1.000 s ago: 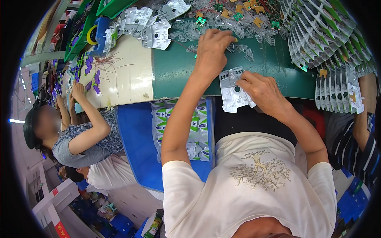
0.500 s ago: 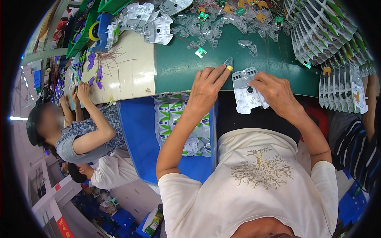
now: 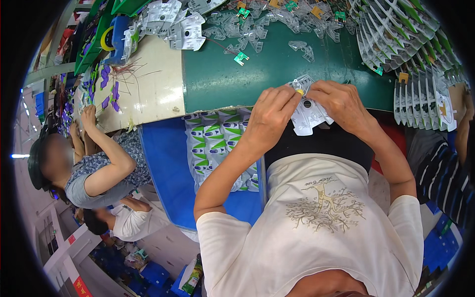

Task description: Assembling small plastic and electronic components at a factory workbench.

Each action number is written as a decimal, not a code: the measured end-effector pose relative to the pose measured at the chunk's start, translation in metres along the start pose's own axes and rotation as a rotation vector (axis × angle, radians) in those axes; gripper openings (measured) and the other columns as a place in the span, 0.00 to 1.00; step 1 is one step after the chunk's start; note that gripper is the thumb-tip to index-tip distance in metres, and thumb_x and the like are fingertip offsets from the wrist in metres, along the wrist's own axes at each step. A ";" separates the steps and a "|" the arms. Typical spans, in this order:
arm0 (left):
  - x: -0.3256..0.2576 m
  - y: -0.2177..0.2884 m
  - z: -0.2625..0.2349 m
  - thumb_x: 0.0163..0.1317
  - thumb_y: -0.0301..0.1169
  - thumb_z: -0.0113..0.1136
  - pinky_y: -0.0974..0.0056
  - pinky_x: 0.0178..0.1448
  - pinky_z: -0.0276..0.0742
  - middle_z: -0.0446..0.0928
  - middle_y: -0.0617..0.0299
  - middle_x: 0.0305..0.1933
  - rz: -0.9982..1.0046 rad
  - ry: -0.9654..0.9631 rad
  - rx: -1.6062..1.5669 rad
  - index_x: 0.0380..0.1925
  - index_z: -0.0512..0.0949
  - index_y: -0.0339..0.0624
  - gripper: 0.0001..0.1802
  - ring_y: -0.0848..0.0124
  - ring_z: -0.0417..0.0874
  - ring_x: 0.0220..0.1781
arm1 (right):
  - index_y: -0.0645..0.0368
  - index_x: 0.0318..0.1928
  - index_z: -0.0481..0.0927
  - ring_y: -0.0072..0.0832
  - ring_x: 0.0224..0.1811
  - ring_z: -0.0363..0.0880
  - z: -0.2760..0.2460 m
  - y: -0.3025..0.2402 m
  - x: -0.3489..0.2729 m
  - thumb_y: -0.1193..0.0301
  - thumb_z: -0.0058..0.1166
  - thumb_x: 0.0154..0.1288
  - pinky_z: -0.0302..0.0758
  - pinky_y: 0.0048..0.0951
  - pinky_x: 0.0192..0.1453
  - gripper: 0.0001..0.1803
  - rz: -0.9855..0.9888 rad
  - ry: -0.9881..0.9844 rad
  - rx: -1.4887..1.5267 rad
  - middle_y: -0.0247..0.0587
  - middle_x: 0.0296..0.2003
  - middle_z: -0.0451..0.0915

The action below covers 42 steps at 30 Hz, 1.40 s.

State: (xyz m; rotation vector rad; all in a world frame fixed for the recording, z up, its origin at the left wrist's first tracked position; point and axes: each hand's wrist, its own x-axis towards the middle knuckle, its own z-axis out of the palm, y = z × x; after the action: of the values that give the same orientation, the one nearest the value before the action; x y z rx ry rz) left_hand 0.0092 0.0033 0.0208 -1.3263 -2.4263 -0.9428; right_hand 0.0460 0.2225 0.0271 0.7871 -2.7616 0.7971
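Right now your left hand (image 3: 269, 119) and your right hand (image 3: 341, 101) meet at the near edge of the green worktop (image 3: 277, 69), both pinched shut on a clear plastic blister tray (image 3: 309, 116) that hangs partly past that edge, over your dark lap. Your left fingertips also press a small yellow piece (image 3: 299, 91) against the top of the tray. Between your hands and the far clutter the green surface lies bare, with only one small green clip (image 3: 241, 58) on it. Along the far rim you have a loose heap of clear blister pieces (image 3: 257, 34), and to your right stacked rows of carded packs (image 3: 420, 94) crowd in close beside your right wrist. To your left the worktop turns cream-coloured (image 3: 148, 89), where purple parts (image 3: 106, 91) lie scattered. Just under the near edge, a blue bin (image 3: 168, 168) holds a bundle of white packages with green and blue marks (image 3: 213, 148). Another person (image 3: 94, 168) works at the cream section, well apart from you.
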 end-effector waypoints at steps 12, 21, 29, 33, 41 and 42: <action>0.006 0.005 0.013 0.53 0.26 0.70 0.59 0.50 0.72 0.82 0.62 0.41 0.000 -0.035 0.191 0.39 0.83 0.38 0.12 0.63 0.82 0.47 | 0.61 0.37 0.79 0.42 0.34 0.81 -0.005 -0.006 0.005 0.75 0.62 0.59 0.76 0.39 0.35 0.07 0.223 0.110 0.107 0.41 0.33 0.78; -0.009 -0.004 0.035 0.51 0.21 0.71 0.57 0.49 0.74 0.84 0.58 0.39 -0.133 0.224 -0.213 0.53 0.78 0.39 0.27 0.59 0.81 0.44 | 0.62 0.42 0.85 0.43 0.37 0.81 -0.017 -0.022 -0.012 0.65 0.69 0.57 0.77 0.40 0.40 0.16 0.332 0.002 0.158 0.44 0.36 0.79; 0.009 -0.005 0.015 0.57 0.17 0.62 0.57 0.57 0.68 0.84 0.63 0.48 -0.095 -0.114 -0.286 0.70 0.65 0.43 0.38 0.59 0.75 0.45 | 0.66 0.45 0.83 0.41 0.37 0.83 -0.032 -0.036 -0.014 0.72 0.63 0.62 0.79 0.36 0.42 0.12 0.313 0.084 0.153 0.47 0.39 0.79; 0.010 -0.004 0.013 0.57 0.17 0.60 0.57 0.57 0.67 0.84 0.64 0.49 -0.129 -0.148 -0.286 0.70 0.65 0.45 0.38 0.60 0.74 0.46 | 0.67 0.49 0.82 0.35 0.43 0.86 -0.038 -0.041 -0.022 0.83 0.57 0.64 0.82 0.29 0.46 0.13 0.474 0.092 0.961 0.51 0.43 0.84; 0.006 -0.003 0.020 0.58 0.17 0.61 0.57 0.57 0.67 0.84 0.64 0.49 -0.147 -0.092 -0.315 0.71 0.63 0.46 0.40 0.60 0.74 0.46 | 0.63 0.41 0.84 0.35 0.31 0.85 0.005 -0.050 -0.034 0.82 0.63 0.51 0.82 0.31 0.34 0.14 0.103 0.299 -0.044 0.43 0.39 0.84; 0.006 -0.004 0.021 0.58 0.17 0.61 0.57 0.57 0.67 0.84 0.65 0.49 -0.146 -0.091 -0.320 0.72 0.62 0.45 0.40 0.60 0.74 0.46 | 0.63 0.41 0.84 0.35 0.31 0.85 0.010 -0.050 -0.036 0.82 0.63 0.51 0.82 0.31 0.34 0.14 0.104 0.298 -0.045 0.43 0.39 0.84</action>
State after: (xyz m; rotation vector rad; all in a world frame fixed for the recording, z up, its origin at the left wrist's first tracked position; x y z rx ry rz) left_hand 0.0048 0.0186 0.0060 -1.3267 -2.5487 -1.3865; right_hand 0.1031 0.1974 0.0309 0.4754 -2.5589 0.7954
